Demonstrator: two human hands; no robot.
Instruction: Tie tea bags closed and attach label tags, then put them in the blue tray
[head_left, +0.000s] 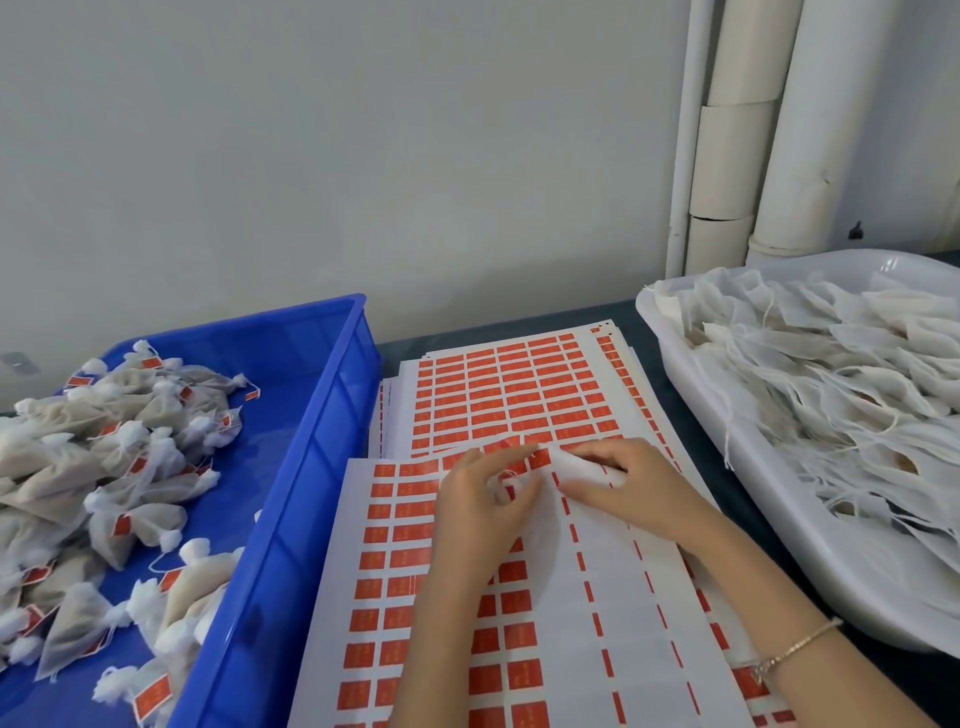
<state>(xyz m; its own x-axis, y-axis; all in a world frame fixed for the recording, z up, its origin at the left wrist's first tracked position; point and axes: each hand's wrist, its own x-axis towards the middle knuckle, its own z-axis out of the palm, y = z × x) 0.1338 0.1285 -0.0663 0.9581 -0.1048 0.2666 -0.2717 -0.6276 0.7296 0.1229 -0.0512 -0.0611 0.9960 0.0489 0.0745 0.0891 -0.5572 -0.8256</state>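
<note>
Head view, looking down on a stack of label sheets (519, 395) printed with rows of red tags. Over the nearest sheet, two hands work on one white tea bag (579, 466). The left hand (480, 506) curls its fingers round the bag's bunched end. The right hand (641, 491) pinches the bag between thumb and fingers. Left of the sheets, a blue tray (322, 415) holds tied, tagged bags (104, 467). Right of the sheets, a white tray (680, 364) holds untied bags (831, 374).
</note>
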